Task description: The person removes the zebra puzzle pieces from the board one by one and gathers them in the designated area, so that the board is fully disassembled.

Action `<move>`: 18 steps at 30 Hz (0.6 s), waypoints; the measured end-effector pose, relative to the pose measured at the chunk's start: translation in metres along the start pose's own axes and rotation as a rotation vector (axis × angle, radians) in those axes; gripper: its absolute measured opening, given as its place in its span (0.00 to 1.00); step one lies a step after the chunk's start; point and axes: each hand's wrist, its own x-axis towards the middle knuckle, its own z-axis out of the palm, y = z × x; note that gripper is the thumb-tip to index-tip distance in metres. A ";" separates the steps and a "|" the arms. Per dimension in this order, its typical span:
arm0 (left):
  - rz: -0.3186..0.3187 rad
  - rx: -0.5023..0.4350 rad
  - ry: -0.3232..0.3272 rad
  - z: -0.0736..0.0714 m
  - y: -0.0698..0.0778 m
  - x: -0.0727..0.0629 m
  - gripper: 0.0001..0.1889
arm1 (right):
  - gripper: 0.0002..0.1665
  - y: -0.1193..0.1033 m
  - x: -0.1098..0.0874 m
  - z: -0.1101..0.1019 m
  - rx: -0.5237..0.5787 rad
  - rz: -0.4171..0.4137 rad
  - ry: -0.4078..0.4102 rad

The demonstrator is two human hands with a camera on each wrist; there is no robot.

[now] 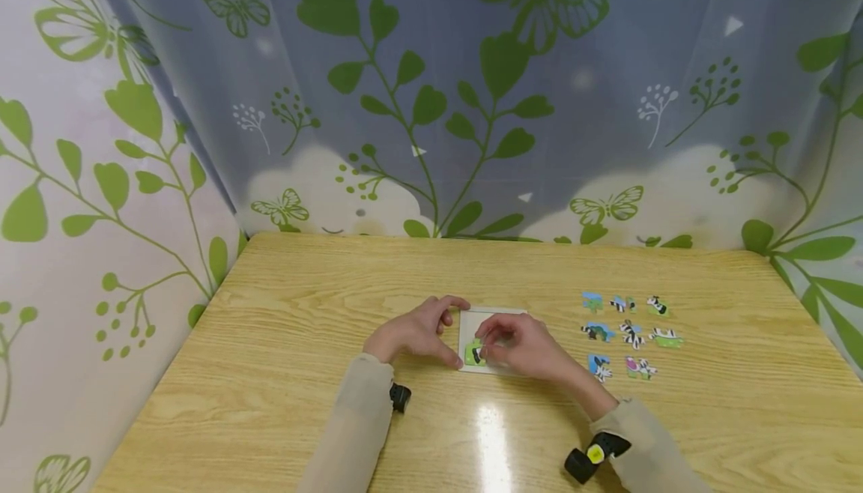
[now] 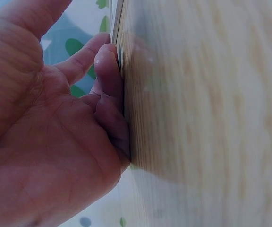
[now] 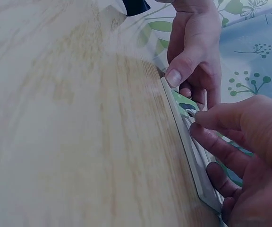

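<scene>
A small square white puzzle tray (image 1: pixel 495 309) with a raised rim lies on the table. My left hand (image 1: pixel 419 330) spans its left side, thumb at the near corner and forefinger at the far one; the lower fingers bend inward in the left wrist view. Inside the tray's near left corner is a green puzzle piece (image 1: pixel 471 353) with a black-and-white figure. The thumb and fingertips of my right hand (image 1: pixel 529 347) pinch this piece at its right side. In the right wrist view the piece (image 3: pixel 183 100) lies against the tray floor, partly behind the fingers.
To the right of the tray, several loose puzzle pieces lie in rough rows, among them a zebra-patterned piece (image 1: pixel 632 334) and a blue one (image 1: pixel 598 367). The wooden table (image 1: pixel 303 291) reaches back to a patterned curtain (image 1: pixel 418 103). A black wrist camera (image 1: pixel 401 398) sits on the left wrist.
</scene>
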 end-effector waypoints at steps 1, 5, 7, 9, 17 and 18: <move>0.001 0.001 0.001 0.000 0.000 0.000 0.47 | 0.08 0.001 0.000 0.000 0.012 -0.002 0.002; 0.001 0.002 0.007 0.000 0.000 0.000 0.47 | 0.08 0.000 -0.003 -0.004 0.096 0.012 0.012; -0.002 0.004 0.011 0.000 0.000 0.000 0.47 | 0.08 -0.001 -0.006 -0.008 0.127 0.035 0.024; -0.006 0.006 0.013 0.000 0.000 0.000 0.47 | 0.09 -0.002 -0.009 -0.013 0.144 0.062 0.040; -0.002 -0.013 0.012 0.001 0.000 0.000 0.47 | 0.10 0.002 -0.024 -0.038 0.149 0.071 0.094; -0.001 -0.018 0.012 0.001 0.000 0.000 0.46 | 0.11 0.003 -0.026 -0.041 0.149 0.072 0.098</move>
